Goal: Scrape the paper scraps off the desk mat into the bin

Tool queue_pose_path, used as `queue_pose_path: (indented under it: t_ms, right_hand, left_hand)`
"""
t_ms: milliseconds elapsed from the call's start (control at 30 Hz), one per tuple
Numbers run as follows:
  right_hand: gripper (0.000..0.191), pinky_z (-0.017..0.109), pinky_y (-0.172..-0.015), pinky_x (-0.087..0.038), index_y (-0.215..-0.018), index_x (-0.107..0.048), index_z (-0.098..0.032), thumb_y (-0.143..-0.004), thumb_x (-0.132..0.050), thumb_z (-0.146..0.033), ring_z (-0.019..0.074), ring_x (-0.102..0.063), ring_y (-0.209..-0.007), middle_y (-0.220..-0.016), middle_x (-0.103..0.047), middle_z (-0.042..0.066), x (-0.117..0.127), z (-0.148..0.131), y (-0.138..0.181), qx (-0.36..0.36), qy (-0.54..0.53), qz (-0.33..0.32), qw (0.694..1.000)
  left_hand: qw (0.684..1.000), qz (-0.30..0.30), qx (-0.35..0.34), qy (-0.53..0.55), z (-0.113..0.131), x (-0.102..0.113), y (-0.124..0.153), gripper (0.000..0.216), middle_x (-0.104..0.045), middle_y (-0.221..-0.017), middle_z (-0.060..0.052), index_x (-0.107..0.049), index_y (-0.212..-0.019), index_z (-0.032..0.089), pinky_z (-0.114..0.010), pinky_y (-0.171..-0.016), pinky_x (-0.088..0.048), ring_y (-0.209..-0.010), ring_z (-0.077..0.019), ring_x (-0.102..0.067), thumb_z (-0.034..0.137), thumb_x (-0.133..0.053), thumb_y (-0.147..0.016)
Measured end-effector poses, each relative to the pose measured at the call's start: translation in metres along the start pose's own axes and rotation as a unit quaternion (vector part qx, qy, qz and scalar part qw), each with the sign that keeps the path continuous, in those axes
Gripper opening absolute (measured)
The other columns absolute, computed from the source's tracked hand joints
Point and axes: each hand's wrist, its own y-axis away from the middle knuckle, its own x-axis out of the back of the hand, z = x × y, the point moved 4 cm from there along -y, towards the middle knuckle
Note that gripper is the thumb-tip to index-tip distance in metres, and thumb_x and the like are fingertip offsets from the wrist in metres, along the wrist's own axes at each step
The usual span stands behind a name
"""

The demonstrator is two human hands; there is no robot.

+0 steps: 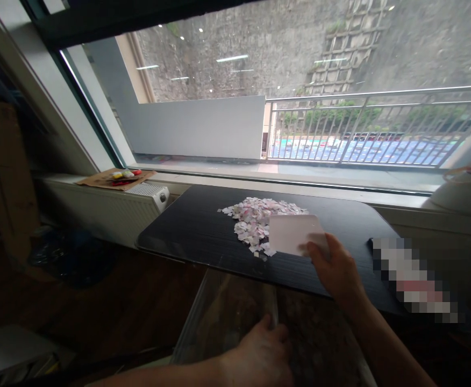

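A pile of small white and pinkish paper scraps (255, 220) lies on the black table (191, 231). My right hand (338, 266) grips a flat, pale pinkish-white card or sheet (292, 232) by its right end. This sheet hovers over or rests at the pile's right side; contact with the tabletop is unclear. Below the table's front edge, my left hand (262, 349) is closed on the rim of a see-through plastic container (227, 306). The hand's lower fingers are hidden in shadow, and the container's contents are hard to make out.
Left of the table stands a white radiator (110, 207), with cardboard (94, 180) and small colourful items on top. A black plastic bag (68, 255) sits on the floor. Behind is a large window (219, 129). A blurred-out object (415, 279) is at the table's right edge.
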Motion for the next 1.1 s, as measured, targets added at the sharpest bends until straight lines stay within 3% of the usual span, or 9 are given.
queue_pose_path:
  t_ms: [267,500,733,933,1100]
  right_hand:
    - [0.027,0.035,-0.069,-0.050,-0.100,-0.063,-0.024,-0.084,-0.053,-0.044,0.0250,-0.071,-0.073,-0.083,-0.077,0.006,0.006,-0.010,0.013,0.005,0.003,-0.010,1.000]
    - [0.031,0.036,-0.070,-0.051,-0.103,-0.062,-0.023,-0.084,-0.052,-0.045,0.0255,-0.071,-0.073,-0.084,-0.077,0.007,-0.001,-0.004,0.011,-0.004,-0.013,-0.049,0.999]
    - [0.027,0.033,-0.064,-0.046,-0.098,-0.065,-0.023,-0.083,-0.053,-0.043,0.0236,-0.067,-0.068,-0.078,-0.074,0.005,0.026,-0.013,0.015,0.005,0.054,0.033,0.998]
    - [0.028,0.032,-0.062,-0.045,-0.099,-0.064,-0.022,-0.084,-0.051,-0.043,0.0224,-0.064,-0.063,-0.074,-0.072,0.005,0.019,-0.011,0.015,0.010,0.056,0.019,0.998]
    - [0.030,0.032,-0.060,-0.046,-0.098,-0.064,-0.022,-0.084,-0.051,-0.044,0.0228,-0.066,-0.063,-0.076,-0.072,0.006,0.028,-0.002,0.014,-0.001,0.057,0.039,0.998]
  left_hand:
    - [0.999,-0.040,0.000,-0.011,0.004,0.003,-0.001,0.018,-0.072,-0.082,-0.005,-0.073,-0.075,0.021,-0.049,-0.082,-0.050,-0.090,-0.0248,-0.061,0.031,-0.069,-0.089]
    - [1.000,-0.014,0.006,-0.013,0.004,0.000,0.000,0.017,-0.072,-0.082,-0.005,-0.074,-0.075,0.022,-0.048,-0.083,-0.049,-0.088,-0.0243,-0.060,0.032,-0.071,-0.087]
    - [0.999,-0.048,0.019,-0.010,0.004,0.007,-0.001,0.016,-0.072,-0.083,-0.006,-0.075,-0.075,0.021,-0.047,-0.086,-0.046,-0.089,-0.0245,-0.059,0.031,-0.071,-0.086]
    - [0.998,-0.058,0.015,0.003,0.003,0.009,0.000,0.016,-0.072,-0.082,-0.007,-0.075,-0.077,0.021,-0.049,-0.086,-0.046,-0.088,-0.0249,-0.059,0.030,-0.069,-0.088]
    - [0.998,-0.064,0.009,0.007,0.004,0.015,0.002,0.017,-0.072,-0.083,-0.007,-0.075,-0.075,0.019,-0.050,-0.085,-0.047,-0.090,-0.0255,-0.060,0.029,-0.069,-0.088]
